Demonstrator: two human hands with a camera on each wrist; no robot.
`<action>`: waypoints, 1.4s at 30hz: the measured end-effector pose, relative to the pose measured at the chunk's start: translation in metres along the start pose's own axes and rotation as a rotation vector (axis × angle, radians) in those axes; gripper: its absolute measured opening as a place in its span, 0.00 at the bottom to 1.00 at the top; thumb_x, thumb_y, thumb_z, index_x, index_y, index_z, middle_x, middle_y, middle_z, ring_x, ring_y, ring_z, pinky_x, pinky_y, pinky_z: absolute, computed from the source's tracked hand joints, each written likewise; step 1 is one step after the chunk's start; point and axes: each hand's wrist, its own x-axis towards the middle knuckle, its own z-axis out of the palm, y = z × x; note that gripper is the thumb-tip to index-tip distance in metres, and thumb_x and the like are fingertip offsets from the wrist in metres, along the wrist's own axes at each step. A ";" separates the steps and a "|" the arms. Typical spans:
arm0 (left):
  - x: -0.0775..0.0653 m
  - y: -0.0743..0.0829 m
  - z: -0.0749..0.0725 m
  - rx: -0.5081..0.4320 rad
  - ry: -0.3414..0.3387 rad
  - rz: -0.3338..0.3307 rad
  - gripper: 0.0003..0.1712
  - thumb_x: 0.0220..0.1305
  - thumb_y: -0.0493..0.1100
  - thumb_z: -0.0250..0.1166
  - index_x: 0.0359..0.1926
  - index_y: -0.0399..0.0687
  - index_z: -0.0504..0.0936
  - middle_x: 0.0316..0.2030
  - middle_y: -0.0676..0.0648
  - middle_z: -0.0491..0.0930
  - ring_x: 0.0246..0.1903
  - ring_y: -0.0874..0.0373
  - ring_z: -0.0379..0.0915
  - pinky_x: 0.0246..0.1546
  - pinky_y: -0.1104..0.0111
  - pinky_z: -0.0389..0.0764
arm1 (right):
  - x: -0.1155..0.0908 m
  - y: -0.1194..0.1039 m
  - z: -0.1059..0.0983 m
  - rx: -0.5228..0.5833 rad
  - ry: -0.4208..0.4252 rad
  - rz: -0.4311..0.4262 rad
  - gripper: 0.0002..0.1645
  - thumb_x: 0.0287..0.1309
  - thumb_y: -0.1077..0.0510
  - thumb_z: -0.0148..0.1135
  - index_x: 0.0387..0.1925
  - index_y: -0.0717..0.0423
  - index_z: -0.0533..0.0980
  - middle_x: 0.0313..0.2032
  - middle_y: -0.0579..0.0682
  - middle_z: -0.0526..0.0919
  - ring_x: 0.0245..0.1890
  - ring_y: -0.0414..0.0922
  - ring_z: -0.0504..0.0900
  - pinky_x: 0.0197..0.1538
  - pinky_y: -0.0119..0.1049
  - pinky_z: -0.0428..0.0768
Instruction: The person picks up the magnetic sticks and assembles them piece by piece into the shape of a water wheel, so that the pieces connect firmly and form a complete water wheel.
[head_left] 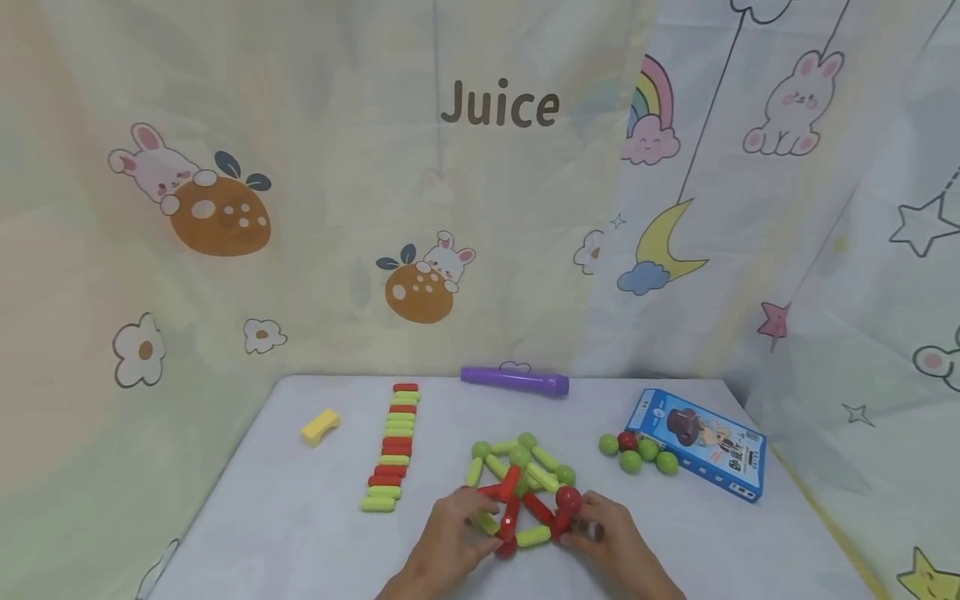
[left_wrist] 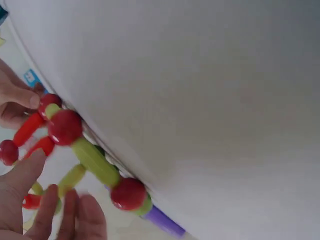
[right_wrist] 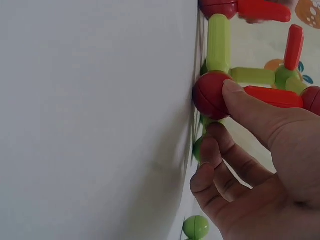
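A frame of magnetic sticks and balls stands on the table between both hands. Its green balls (head_left: 519, 456) and yellow-green sticks (head_left: 542, 477) form the far part; red sticks (head_left: 537, 507) and red balls lie nearer. My right hand (head_left: 612, 537) pinches a red corner ball (right_wrist: 211, 95) between thumb and forefinger. From that ball a red stick (right_wrist: 277, 96) rises to another red ball (head_left: 568, 500). My left hand (head_left: 453, 529) is at the frame's left side. Its thumb touches an upright red stick on the front left ball (left_wrist: 65, 127); its other fingers stand apart from the thumb.
Left of the frame runs a column of loose red and yellow-green sticks (head_left: 397, 446), with a yellow block (head_left: 321, 427) beyond. A purple wand (head_left: 515, 381) lies at the back edge. Several loose balls (head_left: 631, 462) sit beside a blue box (head_left: 701, 442) on the right.
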 end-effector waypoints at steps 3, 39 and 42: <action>0.002 -0.002 -0.007 0.256 0.003 -0.045 0.31 0.58 0.47 0.85 0.61 0.47 0.85 0.65 0.47 0.78 0.62 0.52 0.75 0.62 0.54 0.82 | 0.007 0.006 -0.013 -0.052 0.059 -0.023 0.17 0.58 0.54 0.82 0.50 0.45 0.89 0.39 0.39 0.83 0.38 0.36 0.77 0.39 0.30 0.79; -0.002 0.018 0.004 0.526 -0.128 -0.150 0.19 0.66 0.44 0.79 0.54 0.43 0.86 0.42 0.48 0.76 0.36 0.60 0.72 0.40 0.64 0.85 | -0.022 -0.035 -0.089 -0.260 0.238 0.145 0.19 0.61 0.53 0.81 0.48 0.59 0.86 0.31 0.42 0.83 0.32 0.40 0.77 0.35 0.31 0.80; -0.001 0.017 0.003 0.517 -0.144 -0.180 0.19 0.66 0.44 0.78 0.54 0.43 0.86 0.42 0.48 0.76 0.36 0.61 0.72 0.41 0.64 0.85 | -0.029 -0.065 -0.058 -0.106 0.179 0.002 0.19 0.61 0.50 0.80 0.50 0.52 0.86 0.32 0.36 0.82 0.31 0.35 0.76 0.35 0.29 0.80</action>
